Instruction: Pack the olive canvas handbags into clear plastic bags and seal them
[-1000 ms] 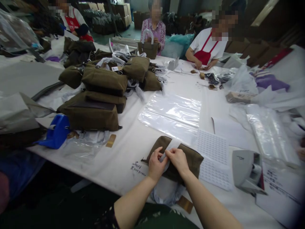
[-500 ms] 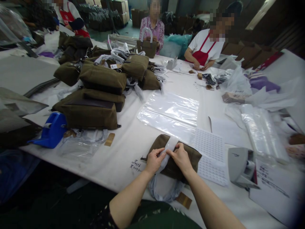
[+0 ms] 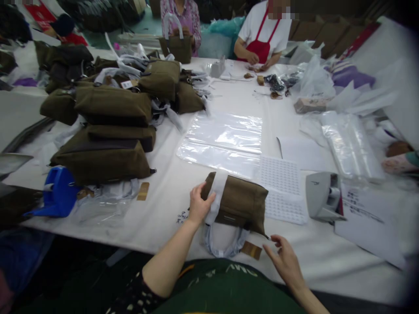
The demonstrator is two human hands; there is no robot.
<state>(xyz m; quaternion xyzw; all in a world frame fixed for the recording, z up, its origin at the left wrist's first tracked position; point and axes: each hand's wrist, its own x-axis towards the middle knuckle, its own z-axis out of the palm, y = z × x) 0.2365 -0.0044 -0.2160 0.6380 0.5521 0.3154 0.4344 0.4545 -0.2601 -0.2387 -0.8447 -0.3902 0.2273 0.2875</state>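
Left hand (image 3: 199, 206) lies on the left end of the bag (image 3: 244, 199), thumb against the pale strip (image 3: 217, 196) round it; whether it grips cannot be told. Right hand (image 3: 288, 264) is open, thumb and fingers apart, at the bag's near right corner; contact is unclear. The bag lies on the table (image 3: 166, 213) in front of the person, its wrapped handle (image 3: 209, 245) toward the body, a brown card (image 3: 251, 250) just beside that. Beyond the bag lie clear sheets (image 3: 225, 139); to its right, a printed sheet (image 3: 281, 174), then a grey dispenser (image 3: 320, 195). Well to the left, more bags (image 3: 101, 161) are piled.
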